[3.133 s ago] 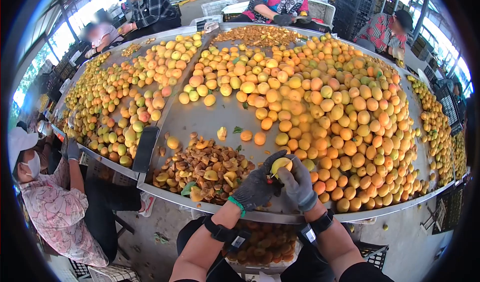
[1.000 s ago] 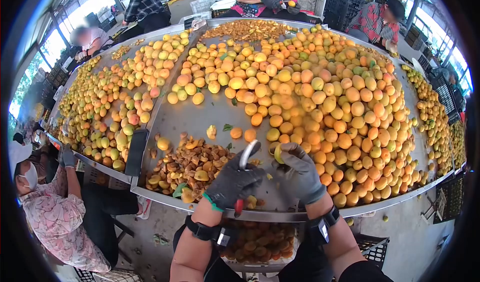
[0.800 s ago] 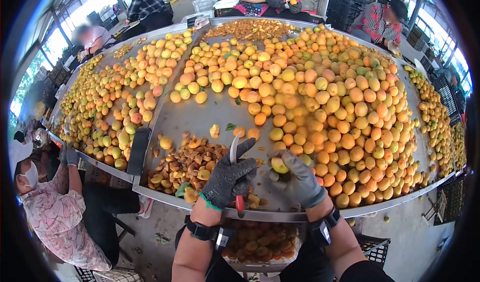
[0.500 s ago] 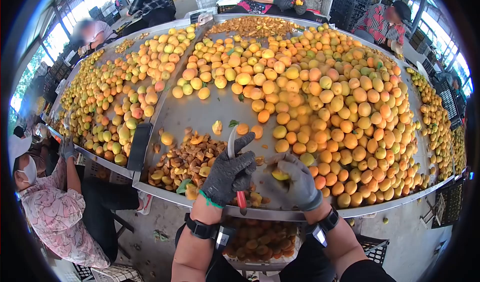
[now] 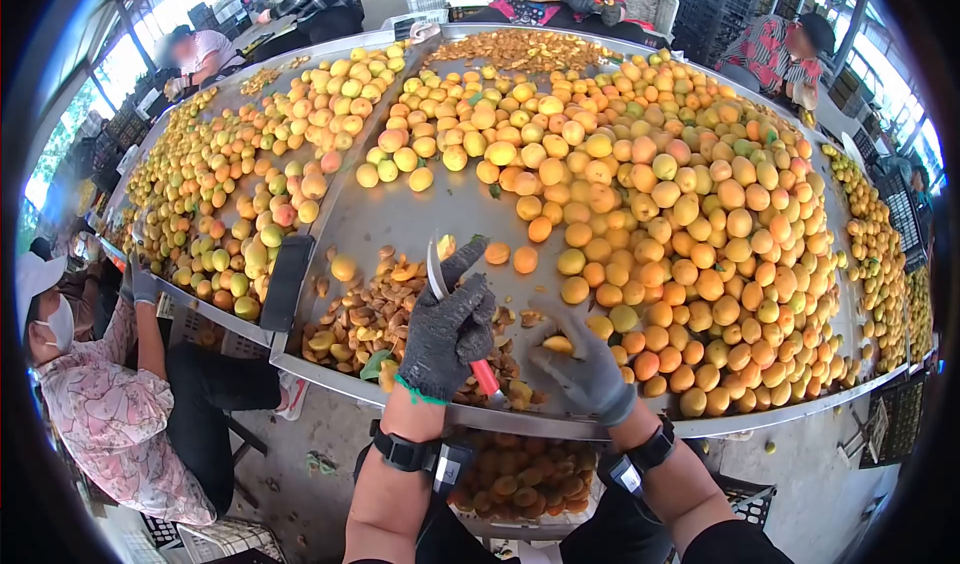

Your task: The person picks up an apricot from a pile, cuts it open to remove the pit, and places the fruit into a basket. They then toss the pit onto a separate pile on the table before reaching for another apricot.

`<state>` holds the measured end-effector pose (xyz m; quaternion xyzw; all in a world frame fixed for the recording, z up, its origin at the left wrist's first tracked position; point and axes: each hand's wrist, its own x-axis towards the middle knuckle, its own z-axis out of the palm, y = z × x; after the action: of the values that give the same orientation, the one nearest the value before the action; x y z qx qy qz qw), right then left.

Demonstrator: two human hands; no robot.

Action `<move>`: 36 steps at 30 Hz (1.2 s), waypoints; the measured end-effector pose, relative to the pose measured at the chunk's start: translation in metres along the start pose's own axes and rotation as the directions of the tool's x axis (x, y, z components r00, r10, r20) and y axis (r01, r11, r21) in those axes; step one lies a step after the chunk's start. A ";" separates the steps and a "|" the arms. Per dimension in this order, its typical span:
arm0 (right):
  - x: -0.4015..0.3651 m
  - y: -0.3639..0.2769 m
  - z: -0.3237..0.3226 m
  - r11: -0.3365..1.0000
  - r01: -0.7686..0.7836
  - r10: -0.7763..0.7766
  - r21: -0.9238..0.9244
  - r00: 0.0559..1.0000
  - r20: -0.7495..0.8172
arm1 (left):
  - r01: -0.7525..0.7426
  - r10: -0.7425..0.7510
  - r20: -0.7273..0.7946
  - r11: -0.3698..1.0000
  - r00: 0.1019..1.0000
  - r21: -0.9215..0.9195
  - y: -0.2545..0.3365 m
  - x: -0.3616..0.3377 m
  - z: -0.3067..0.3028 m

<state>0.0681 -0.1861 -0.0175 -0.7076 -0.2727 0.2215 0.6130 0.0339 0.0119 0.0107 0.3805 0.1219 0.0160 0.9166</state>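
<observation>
My left hand [image 5: 450, 334], in a dark grey knitted glove with a green cuff, is closed round the red handle [image 5: 486, 377] of a small knife. The knife's curved blade [image 5: 436, 270] sticks up above the fist. My right hand [image 5: 590, 369], in a grey glove and slightly blurred, has a yellow apricot piece [image 5: 557, 345] between its thumb and fingers. Cut apricot pieces [image 5: 370, 314] lie heaped left of and behind my left hand. Whole apricots [image 5: 700, 264] form a large pile to the right of my right hand.
A metal table [image 5: 390, 219] with a raised rim and divider spreads before me. A black phone-like slab [image 5: 288, 284] lies on the divider. Below the front edge is a crate of apricots [image 5: 525, 479]. A masked co-worker [image 5: 105, 394] sits at left; others sit across the table.
My left hand has turned the knife so its blade leans further left. My right hand's fingers have opened wider around the apricot piece. The whole view has shifted slightly.
</observation>
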 end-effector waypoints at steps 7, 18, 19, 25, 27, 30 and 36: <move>-0.010 0.023 0.020 0.934 -0.231 0.126 0.272 0.927 0.353 | -0.110 0.118 0.051 0.983 0.992 -0.145 -0.004 0.004 -0.005; -0.003 0.001 0.030 0.448 0.161 -0.259 -0.879 0.965 0.045 | -0.322 0.263 -0.377 0.941 0.888 -0.105 -0.037 0.019 0.003; -0.002 0.003 0.031 0.425 0.168 -0.249 -0.889 0.967 0.063 | -0.277 0.196 -0.356 0.942 0.914 -0.191 -0.038 0.022 -0.009; -0.006 0.007 0.027 0.342 -0.395 0.337 0.853 0.899 0.281 | -0.255 0.192 -0.254 0.935 0.948 -0.244 -0.021 0.011 -0.008; -0.005 0.010 0.027 0.332 -0.349 0.347 0.876 0.909 0.231 | -0.287 0.261 -0.146 0.935 0.954 -0.209 -0.019 0.008 -0.003; -0.006 0.009 0.027 0.255 -0.356 0.328 0.899 0.906 0.266 | -0.252 0.263 0.016 0.937 0.965 -0.241 -0.025 0.008 0.000; -0.010 0.010 0.030 0.430 -0.372 0.305 0.822 0.917 0.256 | -0.321 0.321 -0.062 0.947 0.945 0.010 -0.031 0.003 0.021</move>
<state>0.0423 -0.1713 -0.0320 -0.3417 0.0002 0.4691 0.8144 0.0394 -0.0246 0.0028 0.3945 0.0868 0.1769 0.8975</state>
